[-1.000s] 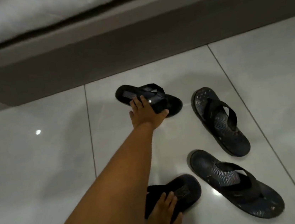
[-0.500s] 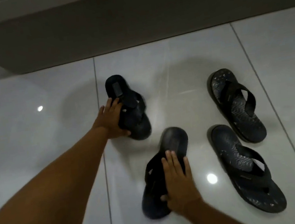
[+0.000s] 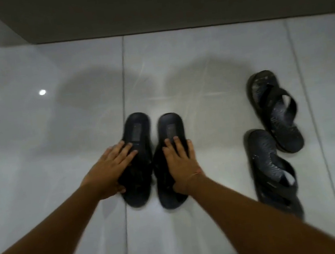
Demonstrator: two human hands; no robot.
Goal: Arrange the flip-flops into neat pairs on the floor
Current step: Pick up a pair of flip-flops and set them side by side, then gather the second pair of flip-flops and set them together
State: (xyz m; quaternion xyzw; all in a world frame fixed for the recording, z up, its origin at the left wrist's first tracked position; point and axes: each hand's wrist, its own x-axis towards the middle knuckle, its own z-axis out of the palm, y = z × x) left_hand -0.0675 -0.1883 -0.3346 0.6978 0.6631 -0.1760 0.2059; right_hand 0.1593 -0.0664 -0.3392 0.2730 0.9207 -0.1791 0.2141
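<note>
On the tiled floor (image 3: 207, 62), two plain black flip-flops (image 3: 136, 130) lie side by side, nearly touching. The left hand (image 3: 110, 172) and right hand (image 3: 180, 163) each press one flat, fingers slightly spread, not gripping. Two patterned flip-flops (image 3: 276, 111) lie apart to the right, one behind the other.

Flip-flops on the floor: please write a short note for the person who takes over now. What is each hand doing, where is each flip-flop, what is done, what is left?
Left hand: flat on the left plain flip-flop, fingers spread, not gripping.
Right hand: flat on the right plain flip-flop, the same way.
These two lie side by side on the floor, about parallel, a narrow gap between them.
The far patterned flip-flop and the near patterned flip-flop lie to the right, one behind the other, angled differently.
Done: the plain pair looks arranged.
Left: lift both hands, then set the patterned two side by side.
</note>
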